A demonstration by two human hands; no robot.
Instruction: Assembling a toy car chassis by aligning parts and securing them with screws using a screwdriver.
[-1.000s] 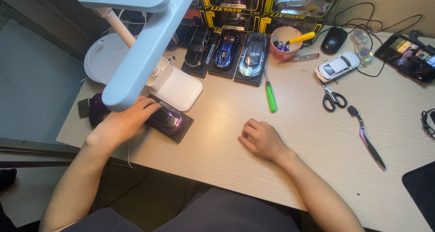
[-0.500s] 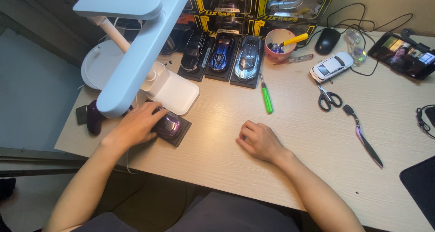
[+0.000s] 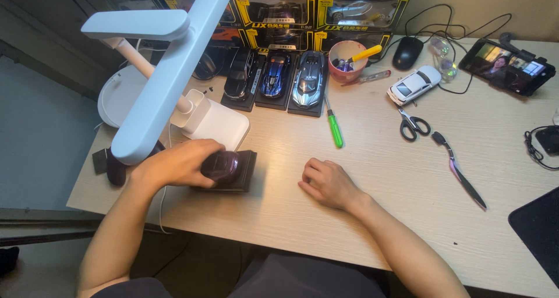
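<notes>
A: What is the left hand [image 3: 174,165] doing?

B: It lies over a glossy dark purple model car [image 3: 224,165] that sits on a flat black rectangular display base [image 3: 241,173], near the front left edge of the pale wood-grain tabletop [image 3: 372,158]. The fingers wrap the rear of the car and are closed on its body, seemingly to steady it against the base.

A: And the arm?

B: The left forearm comes up from the lower left, the wrist bent slightly inward, palm down. Part of the hand sits under the long white head of the desk lamp [image 3: 157,82], whose round base stands further back on the left.

A: The right hand [image 3: 329,183]?

B: It rests on the bare tabletop, well apart from the car, fingers curled loosely together and holding nothing. The forearm runs in from the lower right.

A: What else is about?

B: Three model cars on black bases stand in a row at the back: a black one [image 3: 239,81], a blue one [image 3: 275,77] and a silver-blue one [image 3: 308,80]. A green-handled screwdriver [image 3: 334,126] lies just in front of them, with black-handled scissors [image 3: 412,124] and a white model car [image 3: 415,84] further right.
</notes>
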